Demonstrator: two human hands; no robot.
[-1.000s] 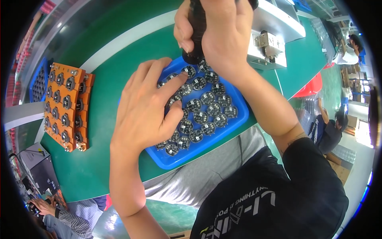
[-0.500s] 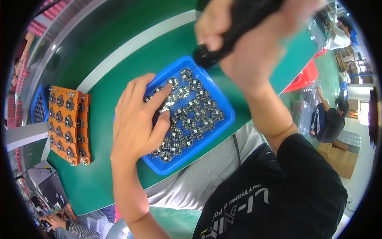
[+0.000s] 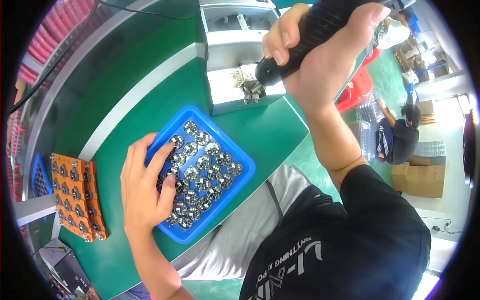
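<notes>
My left hand (image 3: 142, 187) rests over the left side of a blue plastic tray (image 3: 220, 206), fingers apart. Its index fingertip and thumb touch or hover just above the small round circuit boards (image 3: 203, 161) lying in rows there; which of the two I cannot tell. The palm hides some boards at that side. My right hand (image 3: 317, 80) is wrapped round a black electric screwdriver (image 3: 320, 32), held up and tilted, its nose down to the left. Behind that nose stands a grey boxy machine (image 3: 232, 47), resembling a screw feeder, with a lit front and a small metal mechanism.
Orange fixture plates (image 3: 75, 162) carrying dark parts lie at the left of the green table (image 3: 120, 250). A dark box (image 3: 67, 265) sits at lower left. Red plastic stools (image 3: 357, 90) stand beyond the right edge. Another person (image 3: 405, 135) is farther right, near cardboard boxes (image 3: 425, 180).
The view has shifted, bringing the grey machine into sight and the tray lower left. The screwdriver, blurred before, now shows sharply in front of the machine. My left hand stays over the tray.
</notes>
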